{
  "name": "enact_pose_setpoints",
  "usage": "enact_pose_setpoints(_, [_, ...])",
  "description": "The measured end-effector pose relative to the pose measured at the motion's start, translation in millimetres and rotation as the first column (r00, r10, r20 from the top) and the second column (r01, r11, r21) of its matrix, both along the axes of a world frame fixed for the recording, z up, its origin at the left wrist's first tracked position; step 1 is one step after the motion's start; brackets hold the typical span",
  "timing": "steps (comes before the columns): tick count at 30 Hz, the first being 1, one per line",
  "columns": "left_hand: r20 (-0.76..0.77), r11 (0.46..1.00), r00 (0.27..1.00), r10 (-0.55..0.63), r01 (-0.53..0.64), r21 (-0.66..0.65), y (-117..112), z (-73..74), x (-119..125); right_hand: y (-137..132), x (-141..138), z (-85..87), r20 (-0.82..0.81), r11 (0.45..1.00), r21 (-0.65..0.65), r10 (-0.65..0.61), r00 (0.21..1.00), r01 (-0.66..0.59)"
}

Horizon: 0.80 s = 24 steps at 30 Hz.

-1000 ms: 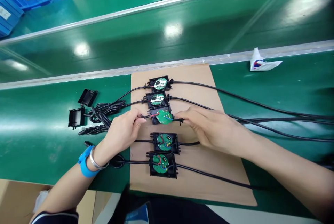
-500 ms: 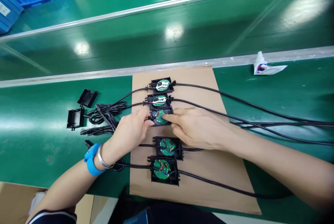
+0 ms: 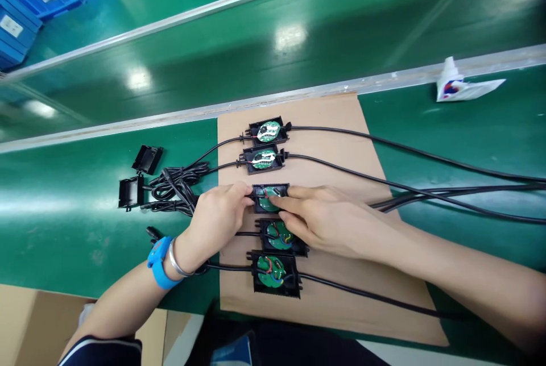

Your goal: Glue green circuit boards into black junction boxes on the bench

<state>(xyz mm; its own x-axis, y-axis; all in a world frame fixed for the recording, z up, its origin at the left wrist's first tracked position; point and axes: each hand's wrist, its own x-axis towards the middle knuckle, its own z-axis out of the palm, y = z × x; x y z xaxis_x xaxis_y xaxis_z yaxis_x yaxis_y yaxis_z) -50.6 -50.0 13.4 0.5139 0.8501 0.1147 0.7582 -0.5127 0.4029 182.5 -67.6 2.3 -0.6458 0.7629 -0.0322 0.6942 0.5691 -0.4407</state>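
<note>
Middle black case (image 3: 273,187) sits on cardboard (image 3: 328,121), left hand (image 3: 219,212) pinching the cable (image 3: 256,196) at its left end, right hand (image 3: 328,215) fingers slightly parted, index touching its circuit board (image 3: 265,206)

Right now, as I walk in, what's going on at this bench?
A person has both hands on the middle of five open black cases lined up on a cardboard sheet. The right hand has a fingertip at the green circuit board inside that middle case; the left hand is at its left end, its exact grip partly hidden. The other four cases also have their boards exposed. Bundled black cables lie to the left.
</note>
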Motion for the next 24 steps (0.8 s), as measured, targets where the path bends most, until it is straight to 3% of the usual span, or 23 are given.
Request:
enact_pose_setpoints(2, [-0.031,0.988,0.999,-0.042,0.046,0.144,-4,-4.9,-1,2,-1,-1.1,-0.008,1.0,-0.008,0.003,1.0,-0.003])
enact_pose_setpoints(6, [-0.138,0.945,0.986,-0.093,0.131,0.299,-7,-10.0,-1,5,-2,-0.6,-0.023,1.0,-0.015,0.002,1.0,-0.002])
enact_pose_setpoints(12, [-0.441,0.825,0.894,-0.08,0.308,0.474,-25,-11.0,8,5,-3,4.3,0.011,0.997,-0.071,-0.001,1.0,0.001])
enact_pose_setpoints(14, [-0.505,0.821,0.86,-0.08,0.344,0.456,-31,-8.5,7,5,-3,3.9,0.03,0.997,-0.079,-0.006,1.0,0.009])
enact_pose_setpoints(20, [-0.435,0.933,0.889,-0.142,0.267,0.241,-38,5.8,9,3,-4,0.0,0.016,0.999,-0.027,-0.019,1.0,0.02])
enact_pose_setpoints(24, [-0.483,0.945,0.861,-0.156,0.272,0.18,-38,7.3,24,6,-3,4.6,0.011,0.996,-0.083,-0.027,1.0,0.028])
